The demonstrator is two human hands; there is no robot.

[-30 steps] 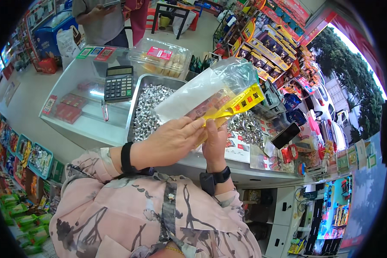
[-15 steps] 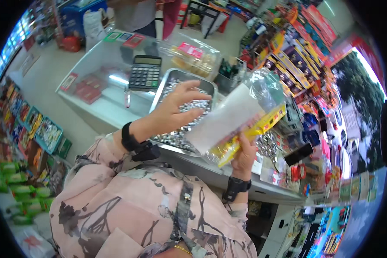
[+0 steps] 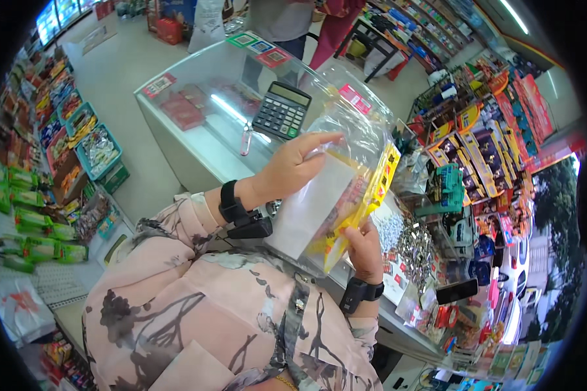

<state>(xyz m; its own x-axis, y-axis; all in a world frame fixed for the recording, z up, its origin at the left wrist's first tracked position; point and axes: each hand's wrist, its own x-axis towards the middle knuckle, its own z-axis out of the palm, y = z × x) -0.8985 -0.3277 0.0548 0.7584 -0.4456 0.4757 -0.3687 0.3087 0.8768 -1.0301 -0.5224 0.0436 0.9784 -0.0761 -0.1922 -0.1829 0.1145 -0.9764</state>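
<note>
I hold a clear plastic bag (image 3: 336, 189) with a yellow strip along one edge, close in front of my chest. My left hand (image 3: 292, 166) grips the bag's upper left side, fingers laid over its top. My right hand (image 3: 365, 251) holds it from below, thumb on the yellow strip. Something white and flat shows inside the bag. Both wrists carry black bands. A tray of small silver-wrapped items (image 3: 404, 238) lies on the glass counter (image 3: 202, 140) just behind the bag, partly hidden by it.
A black calculator (image 3: 281, 110) sits on the counter beyond my left hand. Racks of packaged goods (image 3: 476, 150) crowd the right side, shelves of snacks (image 3: 59, 169) the left. A person (image 3: 287, 19) stands across the counter.
The bag has tilted more upright and come closer to my chest. My left hand moved from the tray up onto the bag's top edge. The view has swung left.
</note>
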